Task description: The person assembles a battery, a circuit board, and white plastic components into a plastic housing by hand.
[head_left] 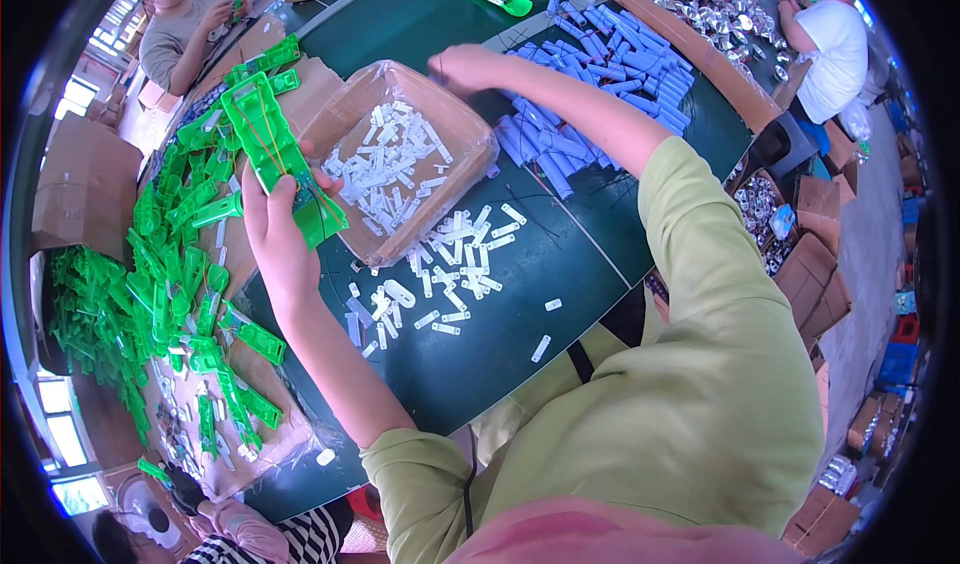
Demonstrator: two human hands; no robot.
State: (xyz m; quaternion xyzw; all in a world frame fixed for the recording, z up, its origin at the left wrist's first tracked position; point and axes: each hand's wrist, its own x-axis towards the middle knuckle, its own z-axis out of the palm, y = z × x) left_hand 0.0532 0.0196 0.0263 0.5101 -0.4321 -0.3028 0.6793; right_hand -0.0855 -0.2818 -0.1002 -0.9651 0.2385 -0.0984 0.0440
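In my left hand [275,226] is a green plastic housing [258,129], tilted up, with thin red and yellow wires along its open inside. My thumb presses near its lower part, and the fingers wrap behind it. My right hand [466,69] is stretched out over the far right corner of a shallow cardboard box [462,169], beside a pile of blue cylindrical battery cells [615,69] with thin dark leads. Its fingers are curled and partly hidden; whatever they hold cannot be made out. White plastic strips [385,169] lie inside the plastic-lined box.
Loose white strips [455,264] lie on the green table [440,364]. Green housings [170,234] are heaped at left. Shiny silver cups [705,9] fill a carton at far right. Co-workers sit at upper left [170,39], upper right [830,49] and lower left [240,534].
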